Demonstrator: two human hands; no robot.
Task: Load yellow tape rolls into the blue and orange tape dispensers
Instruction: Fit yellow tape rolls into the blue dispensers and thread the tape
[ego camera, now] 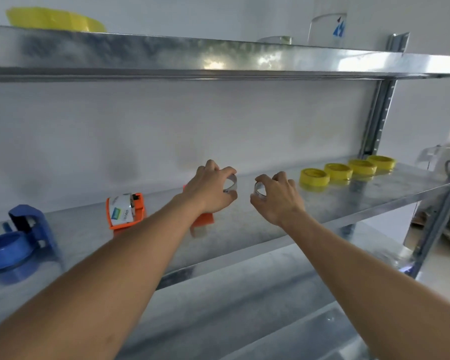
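Observation:
Several yellow tape rolls (314,177) lie in a row at the right end of the metal shelf (361,198). A blue tape dispenser (18,240) stands at the far left. To its right sits an orange dispenser (125,210) with a printed label on it. A second orange dispenser (203,220) is mostly hidden under my left wrist. My left hand (211,188) pinches a small pale ring (230,184) above it. My right hand (278,198) holds a similar ring (260,189) close by, left of the yellow rolls.
The upper shelf (218,58) hangs low overhead, with a yellow basin (55,20) and a clear container (327,27) on it. A slotted steel upright (377,120) stands at the back right. A lower shelf (257,294) lies beneath my arms.

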